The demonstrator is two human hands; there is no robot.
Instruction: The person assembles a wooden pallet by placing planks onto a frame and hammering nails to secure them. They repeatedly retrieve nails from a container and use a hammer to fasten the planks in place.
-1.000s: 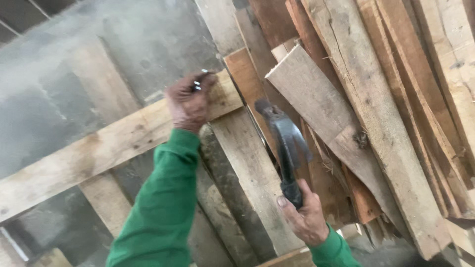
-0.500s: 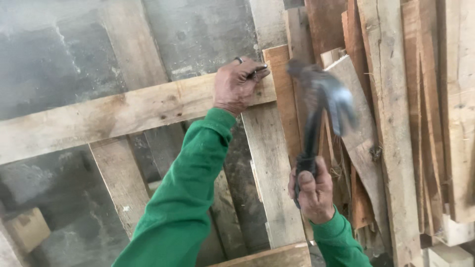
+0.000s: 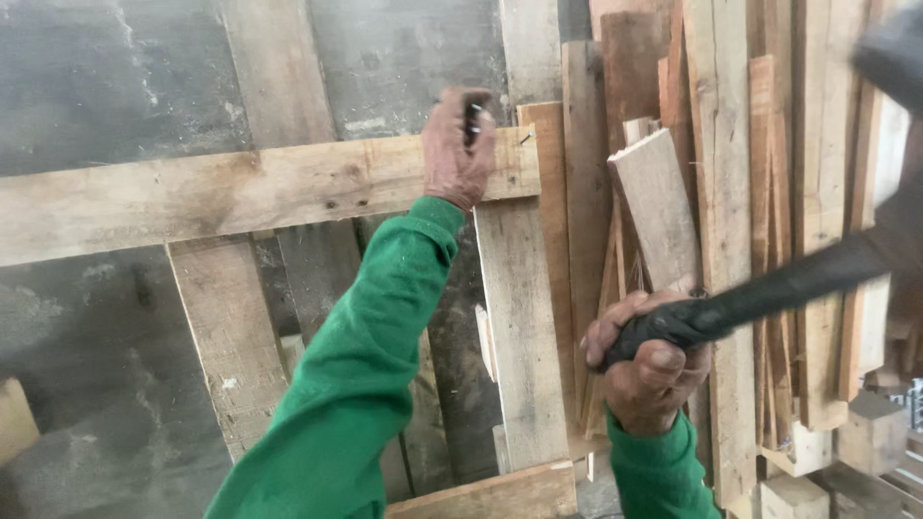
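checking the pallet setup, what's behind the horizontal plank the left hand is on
Behind the horizontal plank run upright pallet boards, with a grey wall showing through the gaps. The left hand covers the joint there.

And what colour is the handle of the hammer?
Black. The handle in the right hand shows best in the head view.

Rough woodworking yard or pallet workshop. Bare grey concrete wall (image 3: 115,77) behind, stained and scuffed. Weathered pallet frame (image 3: 240,192) of nailed planks leaning against it. Stack of loose reclaimed boards (image 3: 731,192) stood on end at right, mixed lengths and tones. Offcut wood blocks (image 3: 870,437) low at right. Hammer (image 3: 769,288) in use
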